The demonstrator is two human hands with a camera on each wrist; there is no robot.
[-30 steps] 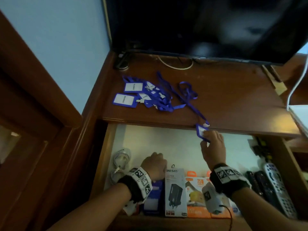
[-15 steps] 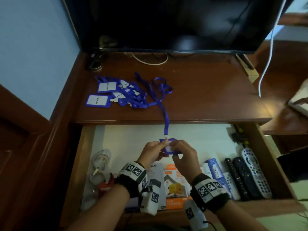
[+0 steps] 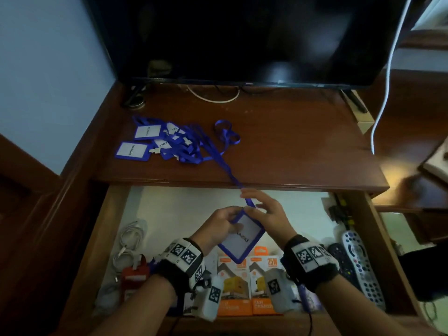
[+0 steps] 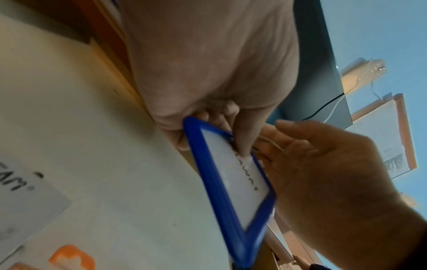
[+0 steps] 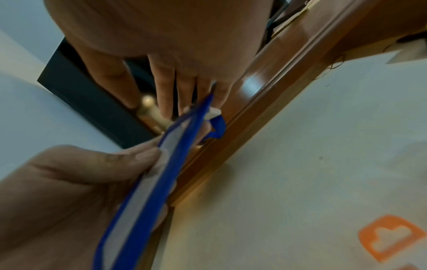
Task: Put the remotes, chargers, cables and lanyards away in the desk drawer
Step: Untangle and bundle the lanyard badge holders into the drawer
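Observation:
A blue lanyard badge holder (image 3: pixel 242 237) hangs tilted over the open drawer (image 3: pixel 274 209). My left hand (image 3: pixel 228 218) pinches its upper left edge, thumb on the white card. My right hand (image 3: pixel 253 202) lies with straight fingers against the top of the badge, where the blue strap (image 3: pixel 228 168) joins it. That strap runs up over the desk edge to a loop on the desktop. In the left wrist view the badge holder (image 4: pixel 233 175) sits between left thumb and fingers. The right wrist view shows the badge holder (image 5: pixel 148 184) edge-on, with its white clip (image 5: pixel 213 112) at my fingertips.
Several more blue lanyards (image 3: pixel 164 144) lie piled at the desktop's left, in front of a dark screen (image 3: pixel 242 37). In the drawer are white cables (image 3: pixel 129 241) at left, orange charger boxes (image 3: pixel 249 287) in front and remotes (image 3: pixel 361 265) at right.
My right hand pulled one badge off the desk edge down over the drawer. The left hand came up and took hold of it; the badge now hangs tilted and lower.

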